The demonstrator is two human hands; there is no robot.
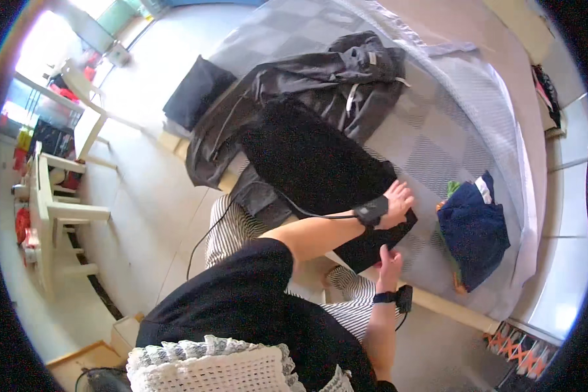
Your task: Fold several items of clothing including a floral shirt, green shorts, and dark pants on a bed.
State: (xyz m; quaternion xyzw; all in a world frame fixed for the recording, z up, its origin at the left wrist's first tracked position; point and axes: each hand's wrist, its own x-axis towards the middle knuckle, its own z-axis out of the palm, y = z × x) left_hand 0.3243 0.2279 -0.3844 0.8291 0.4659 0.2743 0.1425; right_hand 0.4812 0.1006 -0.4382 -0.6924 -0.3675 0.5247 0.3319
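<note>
A black garment (318, 152) lies spread over the near edge of the bed, partly on top of a dark grey hooded jacket (294, 73). My left hand (397, 203) rests on the garment's right end, fingers slightly apart, with a dark device strapped at the wrist. Below it, a black flap of cloth (372, 245) stretches toward the bed edge. Beside that flap is my right hand (391, 269), thumb raised; whether its fingers grip the cloth is unclear. A second strapped device (404, 299) sits on the right wrist.
A folded dark cloth (198, 90) lies at the bed's left corner. To the right is a navy garment (475, 230) with green and orange parts showing. The grey checked bed cover (436, 147) lies beneath. Pale chairs (73, 210) stand left; a cable (203, 235) hangs by my leg.
</note>
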